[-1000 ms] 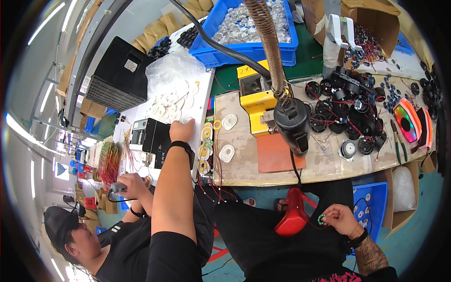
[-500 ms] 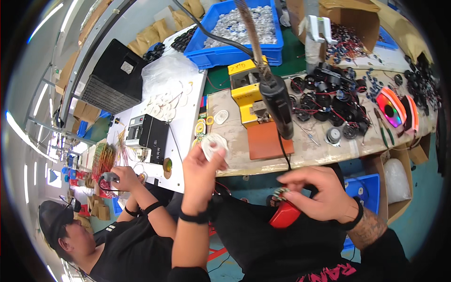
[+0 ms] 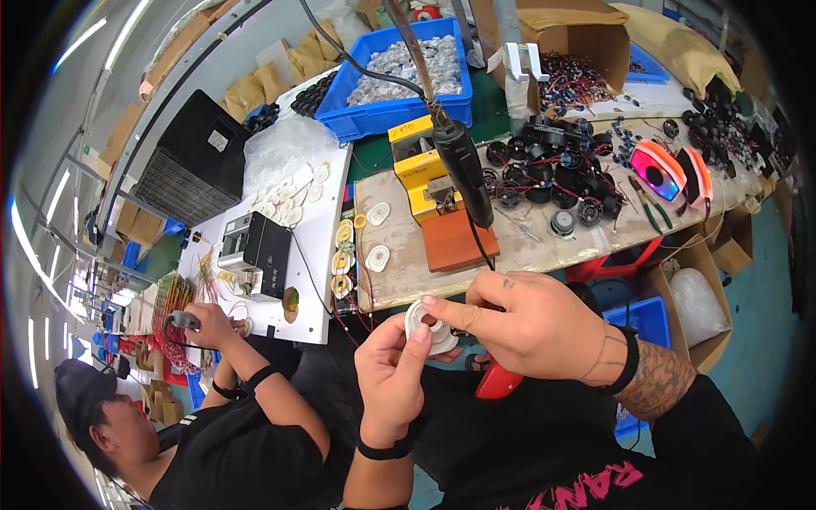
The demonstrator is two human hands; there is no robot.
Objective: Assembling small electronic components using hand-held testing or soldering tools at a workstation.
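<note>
Close in front of me, my left hand [image 3: 388, 374] pinches a white plastic ring [image 3: 413, 320] between thumb and fingers. My right hand [image 3: 535, 327] reaches in from the right, its fingertips touching the ring at the central opening. Whatever sits between those right fingertips is hidden. Two matching white oval parts, a nearer one [image 3: 376, 257] and a farther one [image 3: 378, 213], lie on the workbench beyond my left hand. Yellow-edged parts [image 3: 343, 259] stand in a row beside them. Below my right hand shows a red surface [image 3: 498, 384].
A black corded tool [image 3: 466, 174] hangs over a yellow fixture [image 3: 425, 174] and an orange-brown block [image 3: 459, 241]. Black round housings [image 3: 561, 170], pliers [image 3: 650, 208] and a lit orange device [image 3: 658, 174] lie rightward. At left, a co-worker [image 3: 246, 425] holds a grey tool [image 3: 184, 321].
My left hand has brought the white ring down and right, away from the bench. My right hand, which held a small green-and-pale piece, has moved left and up to meet the ring.
</note>
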